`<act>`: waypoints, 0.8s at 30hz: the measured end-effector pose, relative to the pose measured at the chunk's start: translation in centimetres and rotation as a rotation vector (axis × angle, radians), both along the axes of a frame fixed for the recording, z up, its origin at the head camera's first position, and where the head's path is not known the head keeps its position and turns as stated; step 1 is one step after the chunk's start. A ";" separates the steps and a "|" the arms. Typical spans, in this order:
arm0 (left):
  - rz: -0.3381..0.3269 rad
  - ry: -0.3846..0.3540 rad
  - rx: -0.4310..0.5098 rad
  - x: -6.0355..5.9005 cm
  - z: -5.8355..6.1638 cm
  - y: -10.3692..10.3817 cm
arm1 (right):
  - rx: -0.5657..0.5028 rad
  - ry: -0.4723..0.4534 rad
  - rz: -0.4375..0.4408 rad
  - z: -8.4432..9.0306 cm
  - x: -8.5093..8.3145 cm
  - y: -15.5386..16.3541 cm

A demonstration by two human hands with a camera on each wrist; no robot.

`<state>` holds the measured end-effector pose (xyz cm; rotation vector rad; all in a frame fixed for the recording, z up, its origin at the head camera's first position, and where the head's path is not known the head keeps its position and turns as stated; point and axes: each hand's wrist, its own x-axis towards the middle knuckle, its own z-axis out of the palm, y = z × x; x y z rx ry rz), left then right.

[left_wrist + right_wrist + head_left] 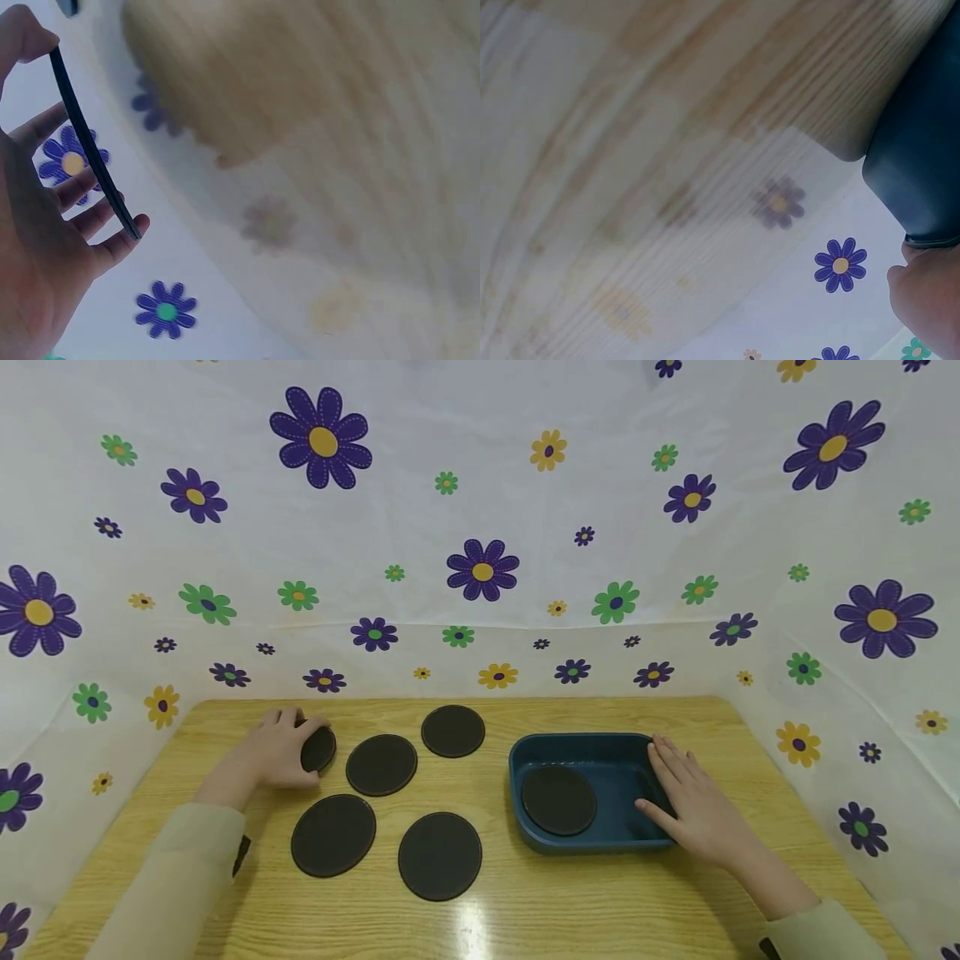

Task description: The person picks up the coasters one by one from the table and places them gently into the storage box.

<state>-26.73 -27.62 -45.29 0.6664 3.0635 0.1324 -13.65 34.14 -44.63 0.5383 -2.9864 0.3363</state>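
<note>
At the left of the table my left hand (281, 752) grips a round black coaster (318, 749) by its edges, thumb on one side and fingertips on the other. Edge-on in the left wrist view, that thin coaster (94, 150) spans from thumb to fingers. My right hand (693, 802) rests over the right end of a blue rectangular container (592, 843), fingers straight along its rim and thumb reaching inside. One black coaster (558, 800) lies in the container's left half. In the right wrist view, part of the hand (930, 300) touches the container's rim.
Several more black coasters lie flat on the wooden table (555, 910): one at the back (453, 731), one beside the left hand (382, 765), and others nearer the front (333, 835). A flower-patterned white cloth (525, 652) stands behind and at both sides.
</note>
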 end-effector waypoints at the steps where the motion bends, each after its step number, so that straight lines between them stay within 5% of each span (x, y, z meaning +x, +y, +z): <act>1: -0.009 0.005 -0.003 0.0 0.2 0.3 | 0.002 -0.001 -0.001 0.0 0.0 0.0; 24: -0.286 0.130 0.033 0.8 3.4 9.5 | 0.002 -0.016 0.002 0.3 0.1 -0.1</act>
